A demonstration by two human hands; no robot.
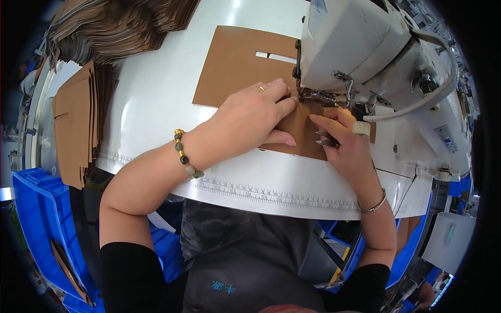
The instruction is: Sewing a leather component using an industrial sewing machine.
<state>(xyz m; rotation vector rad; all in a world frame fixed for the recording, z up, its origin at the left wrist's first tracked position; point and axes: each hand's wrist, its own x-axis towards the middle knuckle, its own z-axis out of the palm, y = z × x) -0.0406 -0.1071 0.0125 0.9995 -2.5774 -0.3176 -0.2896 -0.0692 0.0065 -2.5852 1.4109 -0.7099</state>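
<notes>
A brown sheet (232, 62) with narrow slots lies on the white sewing table under the needle area (308, 96) of a white sewing machine (355, 47). My left hand (255, 117) rests on the sheet just left of the presser foot, fingers spread and bent. My right hand (339, 135) is right of it, beside the foot, its fingers curled at the folded middle of the sheet; what lies inside them is too small and shadowed to make out.
Stacks of brown pieces lie at the back left (115, 26) and left edge (73, 125). A curved ruler (235, 190) runs along the front edge. Blue crates (39, 198) stand below on both sides. A white cable (428, 104) arches over the machine's right.
</notes>
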